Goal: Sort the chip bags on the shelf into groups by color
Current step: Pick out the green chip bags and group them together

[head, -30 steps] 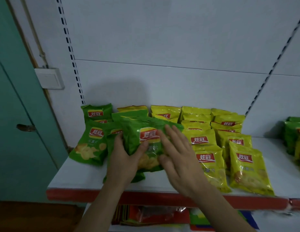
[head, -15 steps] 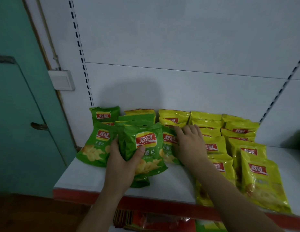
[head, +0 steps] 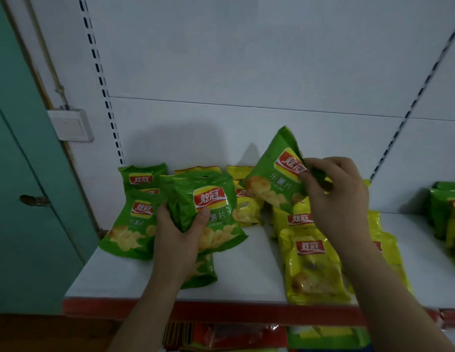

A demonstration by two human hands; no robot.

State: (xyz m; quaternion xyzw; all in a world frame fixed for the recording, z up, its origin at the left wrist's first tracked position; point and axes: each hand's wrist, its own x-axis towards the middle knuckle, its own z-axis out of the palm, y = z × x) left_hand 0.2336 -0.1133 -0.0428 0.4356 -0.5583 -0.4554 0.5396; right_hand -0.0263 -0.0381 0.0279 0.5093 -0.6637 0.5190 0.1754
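Pinching the right edge of a green chip bag (head: 273, 177), the right hand (head: 335, 196) is holding it tilted and lifted above the yellow chip bags (head: 311, 265); the fingers are curled round the crumpled edge, and that corner of the bag is being hidden by them. A second green chip bag (head: 208, 207) is being gripped by the left hand (head: 178, 240), thumb laid across its front and fingers wrapped behind, out of sight. Another green bag (head: 203, 273) is being mostly covered beneath that hand and wrist, only its lower end showing. More green bags (head: 135, 224) are lying just to the left on the white shelf (head: 246, 270), overlapping one another. Behind the held bags, further yellow bags (head: 246, 207) are being partly blocked, so their number cannot be told. The right forearm is crossing over the yellow group, hiding part of it. At the far right, a dim stack of bags (head: 447, 212) is being cut off by the frame edge. Below the shelf's red front edge (head: 246, 311), blurred packages (head: 234, 336) are hard to make out.
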